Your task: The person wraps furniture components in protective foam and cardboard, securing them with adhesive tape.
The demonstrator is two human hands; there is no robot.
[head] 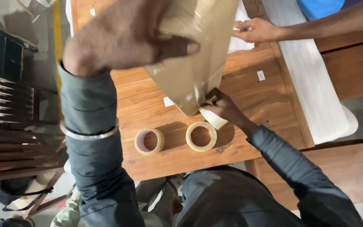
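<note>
Brown-paper parcel (pixel 190 63) is mid-taping: left hand (pixel 122 35) grips its top, right hand (pixel 225 107) pinches the tape end (pixel 213 117) at its corner; pressing flat seems next.

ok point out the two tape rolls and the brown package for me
left tape roll (pixel 149 141), head view, on its rim.
right tape roll (pixel 201 136), head view, on its rim.
brown package (pixel 190 71), head view, on its taped face.

The person wore dark grey long sleeves, with a thin silver bangle (pixel 90 133) ringing the left sleeve near the wrist.
</note>
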